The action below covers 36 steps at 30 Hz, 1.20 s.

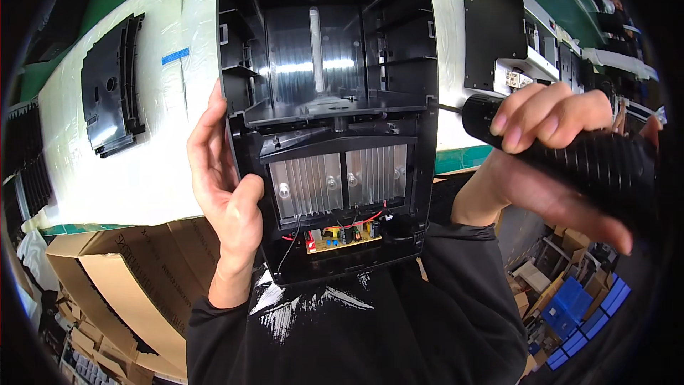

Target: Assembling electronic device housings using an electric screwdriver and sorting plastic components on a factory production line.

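Around the thick barrel of a black electric screwdriver (598, 164), the right hand (552, 117) curls its fingers snugly, what looks like the thumb stretching free below. Leftward from these fingers, the slim shaft reaches the side wall of a black plastic housing (422, 171); whether the tip is seated is hidden. Across the housing, the left hand (226, 196) clasps the opposite wall, thumb bent over the rim, fingers behind. Driving or loosening a side fastener seems the step in hand; it calls for a firm left hold and a shaft kept in line. Both forearms rise from below, the right wrist turned outward. Between the hands sit finned heat sinks (306, 182) and, lower, a circuit board (324, 246). Beyond the left fingers, a black plastic panel (107, 96) lies on the bench (160, 164).
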Available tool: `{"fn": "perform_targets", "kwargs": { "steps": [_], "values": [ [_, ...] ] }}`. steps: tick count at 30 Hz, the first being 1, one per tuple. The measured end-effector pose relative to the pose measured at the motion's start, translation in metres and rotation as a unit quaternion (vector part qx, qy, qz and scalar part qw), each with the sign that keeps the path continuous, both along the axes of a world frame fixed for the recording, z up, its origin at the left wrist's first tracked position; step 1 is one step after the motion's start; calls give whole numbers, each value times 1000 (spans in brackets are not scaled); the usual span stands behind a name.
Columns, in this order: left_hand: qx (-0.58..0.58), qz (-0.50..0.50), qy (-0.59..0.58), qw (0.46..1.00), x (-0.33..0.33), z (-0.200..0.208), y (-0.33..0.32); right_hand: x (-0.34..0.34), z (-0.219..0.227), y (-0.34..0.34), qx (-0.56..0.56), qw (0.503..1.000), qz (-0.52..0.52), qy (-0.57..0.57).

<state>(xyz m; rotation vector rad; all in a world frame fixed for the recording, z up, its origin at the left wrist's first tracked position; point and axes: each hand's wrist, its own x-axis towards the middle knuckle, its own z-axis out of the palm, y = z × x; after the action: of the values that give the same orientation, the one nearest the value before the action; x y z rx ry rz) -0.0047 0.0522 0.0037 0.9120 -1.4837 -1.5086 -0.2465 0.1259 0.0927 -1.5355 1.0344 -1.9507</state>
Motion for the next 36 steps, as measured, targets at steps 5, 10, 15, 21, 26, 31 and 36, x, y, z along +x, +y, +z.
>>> {"fn": "perform_targets", "kwargs": {
  "steps": [5, 10, 15, 21, 26, 31, 36],
  "values": [
    [-1, 6, -4, 1000, 0, -2, -3, -1, -4, 0, -32, 998, 37, 50],
    [0, 9, -9, 1000, 0, 0, -4, -3, -9, 3, -46, 996, 42, 60],
    [-4, 15, 3, 1000, -1, -3, -2, 1, -11, 0, -62, 997, 30, 46],
    [17, 9, 20, 1000, 2, -3, -4, 9, -11, 3, -67, 997, -20, -39],
    [5, 4, 16, 1000, 3, -8, -7, -7, 25, 16, -23, 997, 52, 58],
    [14, -5, 19, 1000, 2, -3, -4, -8, 94, 70, -187, 967, -141, 99],
    [5, -1, 16, 1000, 1, -1, -4, -90, 95, 156, -156, 852, -481, 133]
  ]
}}
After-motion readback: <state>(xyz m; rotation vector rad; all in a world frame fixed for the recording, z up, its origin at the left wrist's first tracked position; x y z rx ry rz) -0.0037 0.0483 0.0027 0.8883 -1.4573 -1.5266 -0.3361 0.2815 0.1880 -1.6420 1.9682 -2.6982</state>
